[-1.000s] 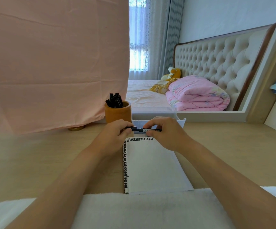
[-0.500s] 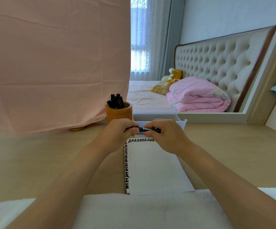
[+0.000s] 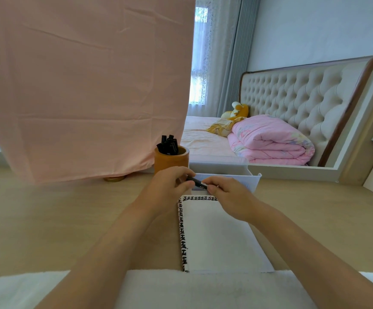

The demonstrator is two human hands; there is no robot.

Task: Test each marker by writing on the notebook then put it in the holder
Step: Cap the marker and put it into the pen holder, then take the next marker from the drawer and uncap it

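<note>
A black marker (image 3: 197, 182) is held across between both hands, just above the far end of the notebook. My left hand (image 3: 167, 185) grips its left end, the cap side, with curled fingers. My right hand (image 3: 230, 196) pinches the marker's body at the right. The white notebook (image 3: 216, 237) with a black-and-white patterned edge lies open on the wooden desk (image 3: 69, 219). Behind my left hand stands a brown round holder (image 3: 170, 160) with several black markers (image 3: 168, 144) upright in it.
A white plastic tray (image 3: 245, 178) sits just beyond the notebook. A pink cloth (image 3: 80, 85) hangs at the back left. A mirror behind the desk shows a bed with a pink quilt (image 3: 270, 140). A white towel (image 3: 203, 288) covers the desk's near edge.
Both hands stay on the marker above the notebook's far end. The marker has tilted a little, its left end now higher. My hands have drawn slightly closer together.
</note>
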